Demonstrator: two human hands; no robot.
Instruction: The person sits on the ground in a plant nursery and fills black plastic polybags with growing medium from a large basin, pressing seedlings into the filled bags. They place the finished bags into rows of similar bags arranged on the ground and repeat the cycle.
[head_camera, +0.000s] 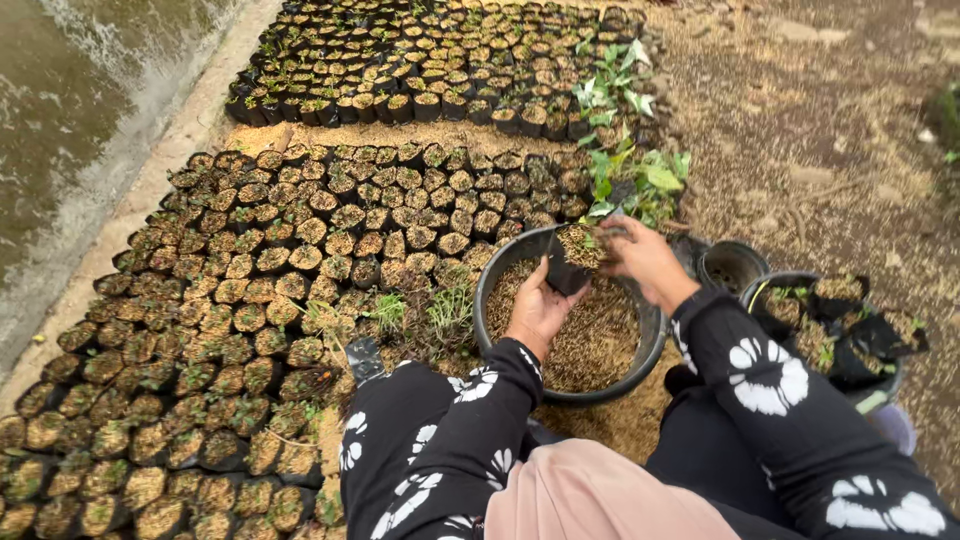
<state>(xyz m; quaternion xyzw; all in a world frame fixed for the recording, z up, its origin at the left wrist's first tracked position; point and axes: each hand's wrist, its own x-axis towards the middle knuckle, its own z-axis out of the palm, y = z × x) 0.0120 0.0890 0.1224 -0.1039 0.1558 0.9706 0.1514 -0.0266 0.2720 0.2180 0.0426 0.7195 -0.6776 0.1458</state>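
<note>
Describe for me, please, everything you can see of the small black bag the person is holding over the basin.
The small black bag is a soft, thin pouch that looks like plastic, open at the top and packed to the brim with brown husk-like mix. It sits slightly tilted above the black basin, which holds the same mix. The left hand cups it from below, and the right hand reaches over its top. Its lower part is partly hidden by the fingers.

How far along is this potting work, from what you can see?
Most looks done: rows of filled black bags cover the ground. In hand: the left hand holds one small bag over the black tub of husk mix, and the right hand works at its top. Left: husk in the tub and bags in a second tub.
</note>
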